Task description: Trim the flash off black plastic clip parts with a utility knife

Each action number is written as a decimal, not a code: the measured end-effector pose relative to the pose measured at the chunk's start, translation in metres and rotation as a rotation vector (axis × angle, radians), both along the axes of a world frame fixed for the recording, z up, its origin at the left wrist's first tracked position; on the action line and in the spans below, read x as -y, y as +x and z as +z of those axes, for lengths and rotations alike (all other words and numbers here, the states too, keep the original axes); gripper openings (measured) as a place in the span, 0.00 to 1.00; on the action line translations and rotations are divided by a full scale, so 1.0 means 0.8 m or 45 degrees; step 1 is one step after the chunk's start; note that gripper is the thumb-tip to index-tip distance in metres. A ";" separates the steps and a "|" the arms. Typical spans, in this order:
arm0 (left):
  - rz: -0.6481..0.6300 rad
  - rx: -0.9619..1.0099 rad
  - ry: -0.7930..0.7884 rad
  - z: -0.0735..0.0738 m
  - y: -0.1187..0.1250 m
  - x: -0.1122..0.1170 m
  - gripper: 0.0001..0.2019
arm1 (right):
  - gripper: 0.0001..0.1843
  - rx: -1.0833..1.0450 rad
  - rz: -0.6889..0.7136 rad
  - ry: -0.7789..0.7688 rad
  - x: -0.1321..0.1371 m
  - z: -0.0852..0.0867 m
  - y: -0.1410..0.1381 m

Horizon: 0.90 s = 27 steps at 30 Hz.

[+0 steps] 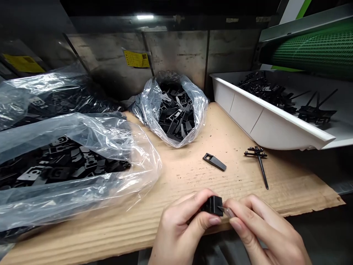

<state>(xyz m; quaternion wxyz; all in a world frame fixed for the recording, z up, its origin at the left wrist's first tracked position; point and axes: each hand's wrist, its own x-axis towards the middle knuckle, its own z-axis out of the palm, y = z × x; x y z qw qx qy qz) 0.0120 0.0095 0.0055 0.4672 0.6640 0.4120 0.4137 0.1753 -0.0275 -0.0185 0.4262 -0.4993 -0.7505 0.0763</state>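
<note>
Two things held: my left hand (185, 225) pinches the black block (216, 205), my right hand (261, 228) pinches a thin pointed tool (228, 212) | tool sits right of the block, long way left-right, tip at its right face | both hands curled, facing | flat black piece (217, 163) lies just beyond

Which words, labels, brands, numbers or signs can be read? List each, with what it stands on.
None can be read.
Middle yellow label, on the back wall: print too small and blurred.
Far-left yellow label: likewise unreadable; its backing is unclear.
</note>
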 end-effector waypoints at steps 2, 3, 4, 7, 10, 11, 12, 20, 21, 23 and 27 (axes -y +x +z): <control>-0.042 0.039 -0.054 -0.001 -0.001 0.001 0.04 | 0.12 0.068 -0.044 0.037 -0.005 -0.002 0.005; -0.074 0.064 -0.082 -0.001 -0.001 0.002 0.05 | 0.12 0.101 -0.092 0.055 -0.007 -0.002 0.008; -0.101 0.087 -0.107 -0.002 -0.001 0.003 0.06 | 0.12 0.121 -0.144 0.071 -0.009 -0.001 0.012; -0.090 0.115 -0.106 -0.005 -0.002 0.004 0.05 | 0.12 0.073 -0.204 0.050 -0.011 0.007 0.020; -0.026 0.136 -0.038 -0.008 -0.001 0.005 0.08 | 0.09 -0.094 -0.149 -0.073 -0.006 0.021 0.018; -0.017 0.150 -0.001 -0.009 0.000 0.005 0.10 | 0.08 -0.149 -0.112 -0.122 -0.005 0.024 0.016; -0.012 0.161 0.032 -0.008 0.000 0.005 0.11 | 0.08 -0.192 -0.068 -0.169 -0.005 0.027 0.012; -0.032 0.186 0.085 -0.003 0.000 0.006 0.15 | 0.12 -0.220 0.102 -0.312 -0.010 0.021 -0.004; -0.017 0.193 0.080 -0.003 0.000 0.006 0.15 | 0.12 -0.222 0.115 -0.321 -0.009 0.020 -0.005; 0.029 0.194 0.050 -0.006 0.002 0.007 0.14 | 0.13 -0.164 0.168 -0.334 -0.003 0.019 -0.009; 0.098 0.164 -0.015 -0.009 0.005 0.007 0.10 | 0.15 -0.094 0.284 -0.219 0.006 0.018 -0.010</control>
